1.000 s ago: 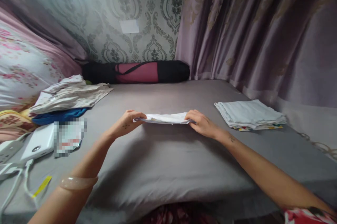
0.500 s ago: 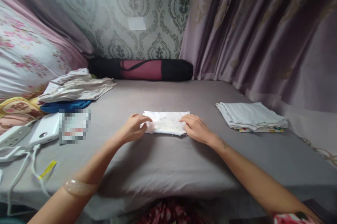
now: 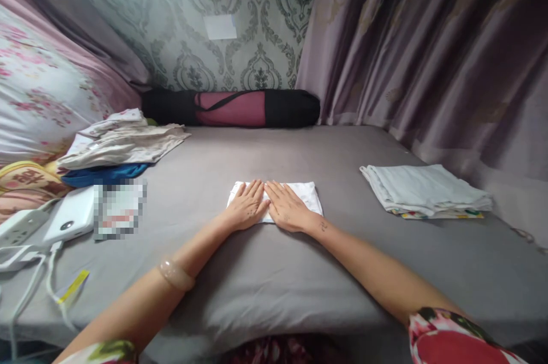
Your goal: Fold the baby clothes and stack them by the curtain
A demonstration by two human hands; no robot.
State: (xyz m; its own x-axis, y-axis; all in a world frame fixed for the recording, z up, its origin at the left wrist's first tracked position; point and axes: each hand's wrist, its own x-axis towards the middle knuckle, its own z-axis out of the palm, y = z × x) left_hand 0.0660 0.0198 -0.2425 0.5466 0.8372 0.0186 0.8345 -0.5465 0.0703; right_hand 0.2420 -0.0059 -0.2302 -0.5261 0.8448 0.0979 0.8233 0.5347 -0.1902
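A small folded white cloth [image 3: 311,195] lies on the grey sheet [image 3: 274,273] in front of me. Flat on its left half rests my left hand [image 3: 248,204], fingers stretched out and pointing away from me. My right hand [image 3: 287,205] lies flat beside it, also open, its fingertips close to those of the left. Between them the two hands cover most of the cloth, leaving its far edge and both ends showing. Neither hand grips anything.
To the right sits a stack of folded pale cloths [image 3: 428,187]. On the left are rumpled clothes [image 3: 124,144], a white power bank [image 3: 72,215], a power strip [image 3: 23,227] and white cables [image 3: 28,290]. A black and pink bag [image 3: 231,108] lies along the wall.
My hands have moved from the cloth's two ends in to its middle and flattened onto it. The cloth now lies flatter, and the view has shifted slightly.
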